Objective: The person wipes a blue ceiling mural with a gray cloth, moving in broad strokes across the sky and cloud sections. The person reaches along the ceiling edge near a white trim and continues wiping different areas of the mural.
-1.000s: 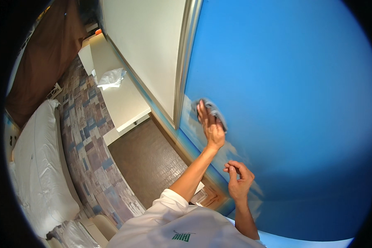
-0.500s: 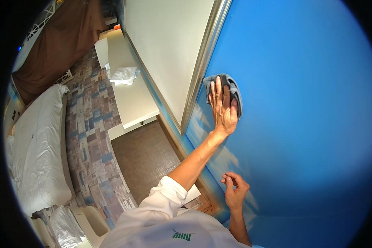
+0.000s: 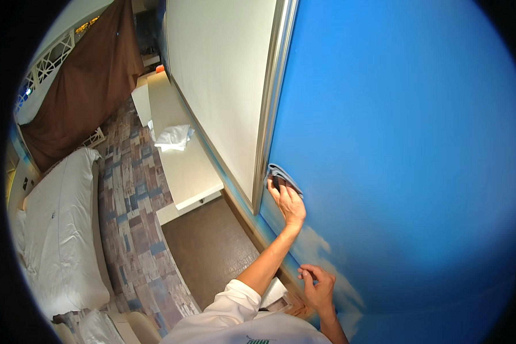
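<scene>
My left hand point(image 3: 290, 205) grips a folded grey-blue cloth point(image 3: 286, 175) against the blue wall point(image 3: 395, 126). The fingers bend over the cloth, and its far edge stands up in a fold. Just left of it runs the metallic edge frame point(image 3: 268, 109) of a large white panel point(image 3: 221, 74). Lower down, close to my body, my right hand point(image 3: 320, 285) hovers before the wall's painted clouds. Its fingers are loosely curled towards the thumb, with nothing visible in them.
A pale desk point(image 3: 192, 172) runs along the wall on the left, with a white plastic packet point(image 3: 174, 138) on it. Under and beside it is a brown surface point(image 3: 212, 246). Farther left are a bed with white bedding point(image 3: 63, 229) and a brown curtain point(image 3: 86, 80).
My left hand has drawn the cloth nearer to me along the wall, and the cloth is more bunched. The view has shifted somewhat; my right hand keeps its loose curl.
</scene>
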A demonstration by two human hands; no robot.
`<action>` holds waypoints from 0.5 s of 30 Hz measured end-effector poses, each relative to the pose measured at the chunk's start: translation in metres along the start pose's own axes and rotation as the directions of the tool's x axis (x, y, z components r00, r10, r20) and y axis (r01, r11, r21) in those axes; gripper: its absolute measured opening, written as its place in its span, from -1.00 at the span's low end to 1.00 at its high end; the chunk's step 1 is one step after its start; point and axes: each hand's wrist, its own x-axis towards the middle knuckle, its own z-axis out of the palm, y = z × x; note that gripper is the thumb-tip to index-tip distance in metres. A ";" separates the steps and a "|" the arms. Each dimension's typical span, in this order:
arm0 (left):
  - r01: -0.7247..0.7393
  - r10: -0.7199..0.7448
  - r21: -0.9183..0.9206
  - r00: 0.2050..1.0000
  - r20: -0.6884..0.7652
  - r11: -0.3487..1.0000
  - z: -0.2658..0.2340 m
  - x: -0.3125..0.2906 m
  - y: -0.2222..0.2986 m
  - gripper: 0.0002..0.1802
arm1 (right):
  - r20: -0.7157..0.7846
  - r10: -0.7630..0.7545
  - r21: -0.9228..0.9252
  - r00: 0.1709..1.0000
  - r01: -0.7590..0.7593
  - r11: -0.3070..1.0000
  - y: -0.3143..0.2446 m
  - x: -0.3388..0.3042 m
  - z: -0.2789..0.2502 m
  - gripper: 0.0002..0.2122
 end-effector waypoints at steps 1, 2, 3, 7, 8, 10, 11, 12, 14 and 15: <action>-0.084 0.084 -0.001 0.996 -0.018 0.996 0.000 0.004 0.018 -0.46 | -0.007 0.001 -0.011 1.000 -0.001 1.000 0.000 0.000 -0.001 -0.89; -0.192 0.192 0.005 0.980 -0.052 0.981 0.001 0.014 0.036 -0.49 | -0.018 -0.005 -0.020 1.000 0.005 1.000 0.000 0.001 -0.002 -0.89; -0.252 0.252 -0.015 0.967 -0.026 0.968 0.001 0.025 0.054 -0.49 | -0.029 -0.016 -0.024 0.999 0.015 1.000 0.001 0.003 -0.002 -0.89; -0.525 0.527 -0.053 0.849 0.024 0.849 0.001 0.073 0.110 -0.53 | -0.077 0.014 0.014 0.997 -0.013 1.000 0.002 0.005 -0.003 -0.90; -0.568 0.572 -0.087 0.819 0.041 0.819 0.002 0.083 0.119 -0.54 | -0.080 0.014 0.024 0.997 -0.012 1.000 0.003 0.006 -0.003 -0.90; -0.597 0.604 -0.092 0.788 0.118 0.797 0.005 0.095 0.127 -0.58 | -0.112 -0.012 -0.017 0.994 0.011 1.000 0.004 0.007 -0.007 -0.90; -0.602 0.610 -0.103 0.780 0.137 0.792 0.006 0.098 0.127 -0.55 | -0.128 -0.028 -0.030 0.991 0.025 0.999 0.005 0.008 -0.009 -0.90; -0.610 0.616 -0.091 0.772 0.155 0.787 0.007 0.098 0.125 -0.51 | -0.207 -0.072 -0.054 0.976 0.062 0.997 0.006 0.010 -0.011 -0.90; -0.609 0.615 -0.089 0.771 0.165 0.788 0.005 0.092 0.113 -0.49 | -0.355 -0.160 -0.099 0.921 0.134 0.986 0.007 0.015 -0.019 -0.90; -0.604 0.614 -0.109 0.773 0.160 0.789 0.002 0.088 0.105 -0.49 | -0.392 -0.165 -0.111 0.905 0.131 0.985 0.007 0.018 -0.023 -0.89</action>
